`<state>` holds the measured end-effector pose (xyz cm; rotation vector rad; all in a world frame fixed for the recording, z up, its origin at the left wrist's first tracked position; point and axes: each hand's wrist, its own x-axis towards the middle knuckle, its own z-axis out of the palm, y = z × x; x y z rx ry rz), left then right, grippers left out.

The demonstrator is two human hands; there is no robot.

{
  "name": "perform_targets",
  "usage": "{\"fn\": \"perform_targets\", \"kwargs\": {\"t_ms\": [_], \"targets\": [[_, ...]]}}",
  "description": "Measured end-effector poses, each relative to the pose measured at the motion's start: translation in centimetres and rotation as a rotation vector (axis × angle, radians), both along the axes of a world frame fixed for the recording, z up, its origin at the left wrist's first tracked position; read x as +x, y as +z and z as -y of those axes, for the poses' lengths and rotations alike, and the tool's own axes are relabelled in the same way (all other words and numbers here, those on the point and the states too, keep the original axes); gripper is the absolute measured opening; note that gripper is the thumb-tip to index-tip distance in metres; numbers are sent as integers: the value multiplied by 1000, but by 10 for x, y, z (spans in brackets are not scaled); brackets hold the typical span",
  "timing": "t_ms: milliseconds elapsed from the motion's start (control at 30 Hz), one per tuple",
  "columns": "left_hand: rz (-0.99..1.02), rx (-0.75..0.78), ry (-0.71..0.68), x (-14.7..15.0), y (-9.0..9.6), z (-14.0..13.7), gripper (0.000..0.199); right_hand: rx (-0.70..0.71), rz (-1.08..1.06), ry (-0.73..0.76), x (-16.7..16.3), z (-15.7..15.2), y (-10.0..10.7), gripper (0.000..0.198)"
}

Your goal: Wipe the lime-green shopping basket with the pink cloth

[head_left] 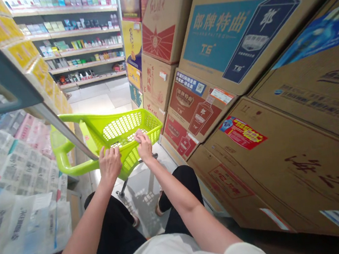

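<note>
A lime-green plastic shopping cart (125, 118) with perforated sides stands in front of me, angled across the aisle. My left hand (110, 163) has its fingers curled over the near rim, beside the rounded green handle (78, 168). Further along the same rim, my right hand (144, 146) is closed. A small pale pink shape (138, 134) shows at its fingertips, too blurred to name. Through the holes and the open top, the basket shows no clear goods. Below, the cart's wheels (121, 193) rest on the tiles near my feet.
Stacked cartons (208, 116) rise close along the right. Plastic-wrapped packs (10, 163) and yellow packs (21, 56) line the left. A grey bar (64, 129) slants across the upper left. Shelves of small boxes (68, 32) stand ahead, beyond the tiled floor (103, 94).
</note>
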<state>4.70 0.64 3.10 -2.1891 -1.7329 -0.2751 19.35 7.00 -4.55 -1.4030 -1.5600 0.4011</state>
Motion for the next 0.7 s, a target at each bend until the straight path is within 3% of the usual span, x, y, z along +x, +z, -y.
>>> {"fn": "perform_targets", "kwargs": {"t_ms": [100, 133, 267, 333, 400, 500, 600, 700], "targets": [[94, 73, -35, -1, -4, 11, 38, 79, 116, 278, -11, 8, 8, 46], [142, 86, -54, -3, -4, 15, 38, 76, 136, 310, -12, 9, 10, 46], [328, 211, -92, -19, -1, 35, 33, -71, 98, 70, -8, 10, 17, 49], [417, 366, 70, -29, 0, 42, 37, -83, 98, 56, -13, 13, 20, 50], [504, 459, 264, -37, 1, 44, 52, -18, 102, 170, -23, 19, 22, 50], [510, 335, 364, -44, 3, 37, 52, 43, 94, 288, -32, 23, 25, 49], [395, 188, 331, -47, 4, 31, 40, -72, 68, 123, -31, 21, 28, 49], [331, 190, 339, -47, 2, 30, 41, -103, 41, 61, -42, 28, 33, 50]]}}
